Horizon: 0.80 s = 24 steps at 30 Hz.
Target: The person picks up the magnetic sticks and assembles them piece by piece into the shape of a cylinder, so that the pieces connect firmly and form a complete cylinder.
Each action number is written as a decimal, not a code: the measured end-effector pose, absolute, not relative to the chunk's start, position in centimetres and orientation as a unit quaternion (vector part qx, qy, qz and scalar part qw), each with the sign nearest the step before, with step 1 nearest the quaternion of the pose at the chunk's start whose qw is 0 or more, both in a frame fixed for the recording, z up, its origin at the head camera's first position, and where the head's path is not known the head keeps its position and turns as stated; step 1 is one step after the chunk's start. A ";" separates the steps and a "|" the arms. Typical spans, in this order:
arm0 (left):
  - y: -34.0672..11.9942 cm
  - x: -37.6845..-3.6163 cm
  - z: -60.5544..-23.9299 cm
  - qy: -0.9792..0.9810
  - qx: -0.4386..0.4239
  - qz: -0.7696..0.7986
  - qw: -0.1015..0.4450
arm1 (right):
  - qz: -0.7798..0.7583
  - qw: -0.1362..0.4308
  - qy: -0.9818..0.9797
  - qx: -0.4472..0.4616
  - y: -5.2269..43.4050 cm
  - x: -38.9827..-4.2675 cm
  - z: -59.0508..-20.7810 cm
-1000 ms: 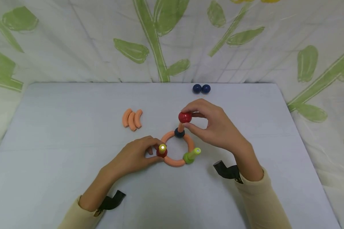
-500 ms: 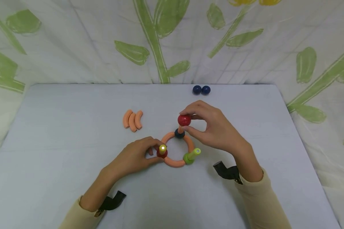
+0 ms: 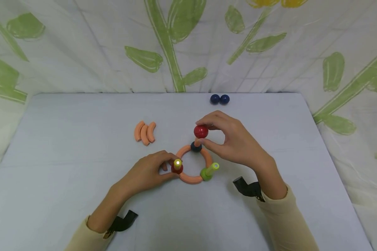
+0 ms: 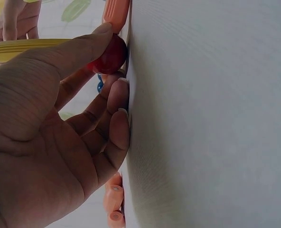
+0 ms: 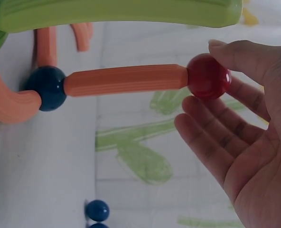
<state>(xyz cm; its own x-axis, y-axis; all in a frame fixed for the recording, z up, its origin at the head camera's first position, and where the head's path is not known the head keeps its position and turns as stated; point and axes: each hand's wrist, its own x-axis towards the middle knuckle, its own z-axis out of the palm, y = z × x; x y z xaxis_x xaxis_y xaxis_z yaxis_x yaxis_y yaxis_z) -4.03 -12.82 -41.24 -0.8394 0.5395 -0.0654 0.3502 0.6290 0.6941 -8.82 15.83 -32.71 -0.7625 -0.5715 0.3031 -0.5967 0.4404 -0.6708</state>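
Note:
My right hand (image 3: 235, 139) pinches a red ball (image 5: 208, 76) between thumb and fingers. That ball sits on the upper end of an upright orange rod (image 5: 126, 80), whose lower end meets a dark blue ball (image 5: 46, 88) in the ring on the table. Curved orange pieces (image 3: 191, 179) link this blue ball, a green ball (image 3: 206, 174) and a second red ball (image 4: 111, 54) into the ring. My left hand (image 3: 147, 170) holds the second red ball, from which a yellow rod (image 4: 29, 48) rises. A light green rod (image 3: 212, 168) stands on the green ball.
Several loose curved orange pieces (image 3: 144, 133) lie side by side behind my left hand. Two dark blue balls (image 3: 220, 99) touch each other near the far edge of the white table (image 3: 66, 139). Behind that edge hangs a cloth with green leaves (image 3: 144, 59).
My right hand and its red ball have moved slightly down toward the ring's dark blue ball. Less of the orange rod shows in the head view. The left hand keeps its hold.

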 end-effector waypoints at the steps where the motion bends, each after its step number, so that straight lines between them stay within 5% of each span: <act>1: -12.8 -4.0 -41.2 0.893 0.249 0.351 0.134 | 0.399 0.017 -0.850 0.344 15.8 -8.8 -32.7; 24: -12.7 -4.0 -41.2 0.895 0.244 0.347 0.138 | 0.393 0.031 -0.857 0.333 16.7 -9.2 -32.6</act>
<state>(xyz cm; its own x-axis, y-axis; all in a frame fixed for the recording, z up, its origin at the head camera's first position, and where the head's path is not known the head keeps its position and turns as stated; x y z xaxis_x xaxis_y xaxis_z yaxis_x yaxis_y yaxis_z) -3.97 -12.67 -41.18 -0.8429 0.5323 -0.0784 0.3402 0.6402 0.6888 -9.24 16.72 -32.58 -0.7762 -0.5461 0.3150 -0.5952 0.4698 -0.6519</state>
